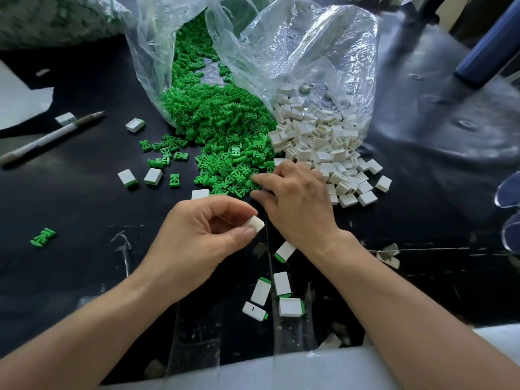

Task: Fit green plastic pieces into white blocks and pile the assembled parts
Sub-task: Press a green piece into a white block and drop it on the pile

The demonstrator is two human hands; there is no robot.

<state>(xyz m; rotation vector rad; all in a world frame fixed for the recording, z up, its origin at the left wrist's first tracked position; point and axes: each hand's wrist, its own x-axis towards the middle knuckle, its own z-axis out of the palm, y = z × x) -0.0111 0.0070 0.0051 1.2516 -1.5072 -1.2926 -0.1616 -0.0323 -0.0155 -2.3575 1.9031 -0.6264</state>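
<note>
— Between the thumb and first fingers of the left hand (197,240) sits one white block (255,223). The hand pinches it by its two flat sides.

— Is it heavy?

— No, I think it is very light. It looks hard and smooth, so it could slip. Holding the flat sides is good, and it leaves one end free for the green bit to go in.

— And the other hand?

— The right hand (298,201) is just beside the left one, palm down. Its fingertips (257,180) touch the near edge of the green pieces (225,128). They are bent, but I cannot tell if they have one yet.

— Are the green ones easy to grab?

— They look tiny, stiff and tangled in a heap. Best to pinch one by its thin sides.

— What is farther out?

— Past the right hand's knuckles, the loose white blocks (320,144) spill from a clear bag (309,52). Under both wrists, close to the body, lie a few finished parts (289,306), white with a green end, scattered and not piled up yet.
</note>
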